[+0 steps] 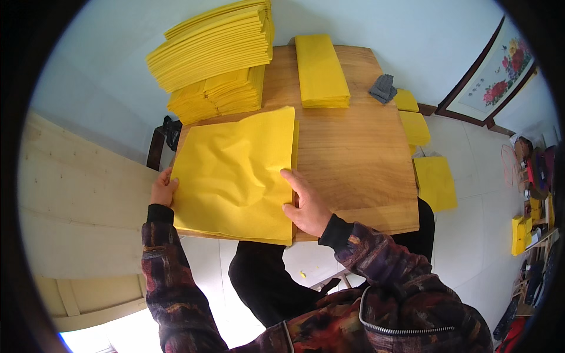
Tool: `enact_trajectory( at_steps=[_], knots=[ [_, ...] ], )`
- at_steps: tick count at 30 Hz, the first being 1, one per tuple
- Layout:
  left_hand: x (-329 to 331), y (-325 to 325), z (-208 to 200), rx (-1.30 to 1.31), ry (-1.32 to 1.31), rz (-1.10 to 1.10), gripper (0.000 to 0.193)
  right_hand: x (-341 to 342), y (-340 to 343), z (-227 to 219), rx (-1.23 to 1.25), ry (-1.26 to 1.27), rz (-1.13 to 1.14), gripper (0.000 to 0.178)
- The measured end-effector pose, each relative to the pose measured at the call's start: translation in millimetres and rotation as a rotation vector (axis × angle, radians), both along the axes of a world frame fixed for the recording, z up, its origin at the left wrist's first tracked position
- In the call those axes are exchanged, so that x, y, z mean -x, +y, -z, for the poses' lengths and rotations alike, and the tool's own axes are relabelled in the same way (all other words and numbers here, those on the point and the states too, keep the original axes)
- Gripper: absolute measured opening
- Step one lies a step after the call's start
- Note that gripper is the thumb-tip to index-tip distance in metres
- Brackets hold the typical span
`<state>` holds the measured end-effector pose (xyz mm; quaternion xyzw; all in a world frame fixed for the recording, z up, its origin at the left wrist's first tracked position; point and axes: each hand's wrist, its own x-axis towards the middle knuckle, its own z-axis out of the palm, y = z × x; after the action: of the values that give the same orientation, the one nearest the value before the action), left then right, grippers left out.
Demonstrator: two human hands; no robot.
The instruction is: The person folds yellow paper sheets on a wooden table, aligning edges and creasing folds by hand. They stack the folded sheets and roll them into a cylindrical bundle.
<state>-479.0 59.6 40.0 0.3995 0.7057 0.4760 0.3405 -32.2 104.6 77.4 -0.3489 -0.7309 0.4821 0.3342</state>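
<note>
A short stack of large yellow paper sheets (229, 176) lies on the left front of the wooden table, its top sheet creased and wavy. My left hand (163, 187) grips the stack's left edge, thumb on top and fingers mostly hidden behind it. On the opposite side my right hand (306, 203) pinches the right edge, with the thumb and a finger on the yellow surface and the other fingers out of sight. Near the upper right corner, the edges of the sheets sit slightly apart. How many sheets are in the stack, I cannot tell.
Behind stand a tall pile of folded yellow paper (212, 50) and a narrow yellow stack (322, 70). A dark grey cloth (383, 88) lies at the right edge of the wooden table (359, 159). More yellow stacks (435, 182) stand beyond that edge. A framed flower picture (500, 73) leans right.
</note>
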Motion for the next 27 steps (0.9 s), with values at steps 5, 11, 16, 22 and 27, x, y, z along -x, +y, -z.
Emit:
enact_trajectory(
  at_steps=[5,11,16,22,27],
  knots=[
    [-5.7,-0.4,0.8,0.139,0.120,0.008,0.047,2.1,-0.3,5.4,0.066,-0.066,0.023,0.063],
    [-3.4,0.5,3.7,0.041,0.021,0.004,0.046,2.4,-1.7,11.1,0.068,0.017,0.022,0.063],
    [-10.7,-2.4,-0.8,0.238,0.459,-0.029,0.038,0.0,-3.4,11.2,0.070,-0.104,0.019,0.066],
    [-26.4,0.4,3.1,0.243,0.538,-0.054,0.036,-5.1,1.1,14.5,-0.174,-0.218,0.002,0.059],
    [-49.9,1.1,-4.7,0.310,0.777,-0.149,0.028,-6.0,3.8,6.4,-0.078,-0.268,-0.081,0.067]
  ],
)
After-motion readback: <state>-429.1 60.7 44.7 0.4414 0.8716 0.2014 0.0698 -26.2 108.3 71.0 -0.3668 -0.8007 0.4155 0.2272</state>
